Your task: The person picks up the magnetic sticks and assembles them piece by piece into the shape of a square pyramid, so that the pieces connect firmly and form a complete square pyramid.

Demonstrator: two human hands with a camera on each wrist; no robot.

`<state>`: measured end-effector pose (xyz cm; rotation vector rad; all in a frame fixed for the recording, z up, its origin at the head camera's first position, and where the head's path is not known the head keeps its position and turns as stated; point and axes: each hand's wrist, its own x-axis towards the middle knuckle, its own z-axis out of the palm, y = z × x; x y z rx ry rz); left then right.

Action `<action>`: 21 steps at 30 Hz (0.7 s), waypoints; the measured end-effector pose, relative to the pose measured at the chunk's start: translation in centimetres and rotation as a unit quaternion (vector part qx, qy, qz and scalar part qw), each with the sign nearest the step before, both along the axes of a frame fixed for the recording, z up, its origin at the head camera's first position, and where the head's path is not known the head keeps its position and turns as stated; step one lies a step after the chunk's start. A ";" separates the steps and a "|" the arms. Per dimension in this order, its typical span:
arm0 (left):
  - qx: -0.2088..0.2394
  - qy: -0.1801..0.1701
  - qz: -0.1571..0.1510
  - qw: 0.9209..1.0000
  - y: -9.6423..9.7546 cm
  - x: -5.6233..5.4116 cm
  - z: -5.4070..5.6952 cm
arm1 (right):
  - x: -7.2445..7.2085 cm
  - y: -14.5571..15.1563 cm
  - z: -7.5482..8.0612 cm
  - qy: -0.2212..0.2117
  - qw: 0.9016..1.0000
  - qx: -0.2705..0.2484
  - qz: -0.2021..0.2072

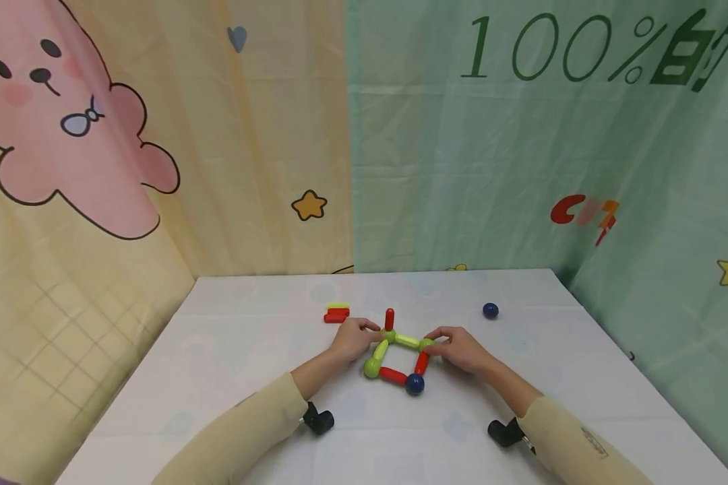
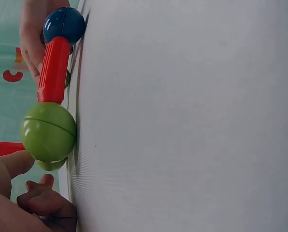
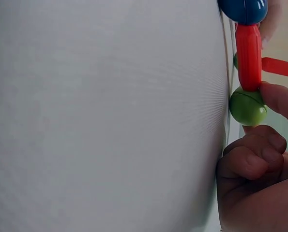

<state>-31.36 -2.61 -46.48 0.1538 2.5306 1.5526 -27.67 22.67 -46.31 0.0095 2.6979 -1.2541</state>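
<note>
A four-sided frame of balls and rods lies on the table. My left hand point(image 1: 354, 339) pinches its back-left green ball point(image 1: 390, 335), from which a red rod point(image 1: 389, 318) stands upright. At the back-right corner my right hand point(image 1: 460, 348) pinches another green ball point(image 3: 248, 107) between thumb and finger. A light green rod point(image 1: 407, 341) joins these two balls. Down the right side a red rod point(image 3: 250, 58) runs to a dark blue ball point(image 1: 415, 384). The front red rod point(image 2: 54, 70) links that blue ball to the front-left green ball point(image 2: 49, 131). Another light green rod point(image 1: 380, 349) forms the left side.
Beyond my left hand lie two loose red rods point(image 1: 337, 314) and a yellow-green rod point(image 1: 338, 306). A loose dark blue ball point(image 1: 490, 310) sits at the back right of the white table point(image 1: 218, 377). Printed curtains point(image 1: 267, 135) hang behind the table and at its sides.
</note>
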 end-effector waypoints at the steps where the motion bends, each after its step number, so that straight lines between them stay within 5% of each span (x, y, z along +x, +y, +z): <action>1: -0.004 0.002 -0.002 1.000 -0.1 0.2 0.1 | 0.2 -0.1 0.1 -0.003 1.000 0.002 -0.001; 13: -0.056 -0.017 -0.084 0.995 -2.9 3.5 0.9 | 1.8 -0.2 0.5 -0.013 0.999 0.028 -0.008; 21: -0.039 -0.012 -0.082 0.996 -3.4 2.7 0.5 | 3.5 -0.9 1.0 -0.023 0.999 0.030 -0.003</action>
